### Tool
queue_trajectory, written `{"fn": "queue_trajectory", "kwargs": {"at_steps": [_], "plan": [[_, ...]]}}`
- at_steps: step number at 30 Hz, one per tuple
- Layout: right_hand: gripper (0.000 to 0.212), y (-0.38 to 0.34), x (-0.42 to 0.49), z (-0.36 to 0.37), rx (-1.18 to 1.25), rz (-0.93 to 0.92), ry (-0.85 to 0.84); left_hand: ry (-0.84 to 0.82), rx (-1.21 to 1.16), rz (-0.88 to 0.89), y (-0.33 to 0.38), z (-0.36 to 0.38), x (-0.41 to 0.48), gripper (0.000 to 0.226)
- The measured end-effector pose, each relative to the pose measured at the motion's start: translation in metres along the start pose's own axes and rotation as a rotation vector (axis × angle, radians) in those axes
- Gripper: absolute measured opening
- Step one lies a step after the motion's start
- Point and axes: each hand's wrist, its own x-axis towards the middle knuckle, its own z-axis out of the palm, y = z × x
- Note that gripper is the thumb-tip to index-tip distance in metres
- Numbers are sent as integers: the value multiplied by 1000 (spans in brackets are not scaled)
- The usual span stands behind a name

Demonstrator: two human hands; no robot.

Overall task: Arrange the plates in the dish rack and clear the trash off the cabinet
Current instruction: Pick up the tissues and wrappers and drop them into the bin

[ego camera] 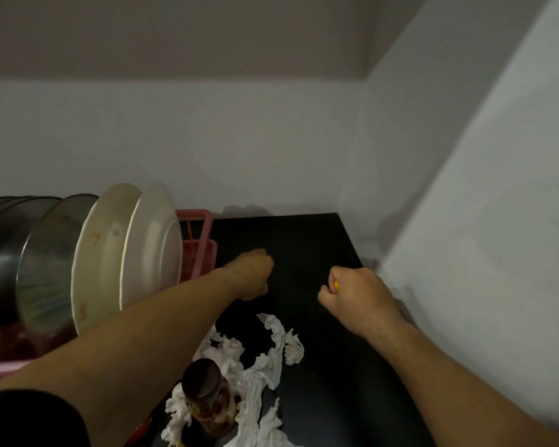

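Two white plates [123, 253] stand on edge in the pink dish rack [199, 240] at the left, beside several steel bowls and lids [23, 253]. Torn white tissue [259, 366] lies scattered on the black cabinet top [304, 240]. My left hand [252, 274] hovers over the cabinet top beside the rack, fingers curled under; whether it holds anything is hidden. My right hand [352, 295] is closed in a fist and grips a small yellow scrap [336, 285] that peeks out between the fingers.
A glass jar with a brown lid [207, 398] stands among the tissue at the front. White walls close in behind and to the right of the cabinet top. The rack takes up the left side.
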Motion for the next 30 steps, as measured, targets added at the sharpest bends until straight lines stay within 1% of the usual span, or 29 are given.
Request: {"fn": "queue_trajectory", "kwargs": {"at_steps": [3, 7, 10, 12, 13, 14, 17, 19, 22, 24, 27, 28, 30], "plan": [[30, -9, 0, -2, 38, -30, 30, 73, -54, 40, -2, -8, -10, 32], [31, -18, -2, -5, 51, -50, 22, 138, -142, 65, -3, -10, -25, 41], [24, -19, -6, -6, 86, -66, -91, 151, -117, 88, -5, -12, -37, 32], [35, -17, -10, -5, 123, -68, -193, 175, -114, 107, -7, -13, -49, 33], [40, -16, -12, -5, 131, -69, -210, 198, -109, 117, -8, -13, -55, 34], [42, -15, -13, -6, 133, -72, -198, 225, -102, 128, -8, -13, -60, 33], [37, -16, -15, -12, 112, -98, -113, 268, -87, 147, -5, -17, -72, 26], [37, -16, -17, -17, 43, -122, -84, 266, -102, 160, -3, -20, -80, 32], [40, -18, -26, -25, -34, -156, -73, 320, -184, 204, -3, -22, -92, 42], [38, -21, -31, -29, -61, -147, -69, 325, -195, 196, -2, -25, -100, 35], [25, -29, -37, -34, -95, -109, -30, 319, -169, 211, -1, -28, -106, 25], [30, -32, -39, -35, -97, -92, -7, 339, -140, 225, -1, -29, -108, 24], [51, -39, -42, -37, -108, -72, 55, 407, -85, 246, -2, -28, -112, 26]]}}
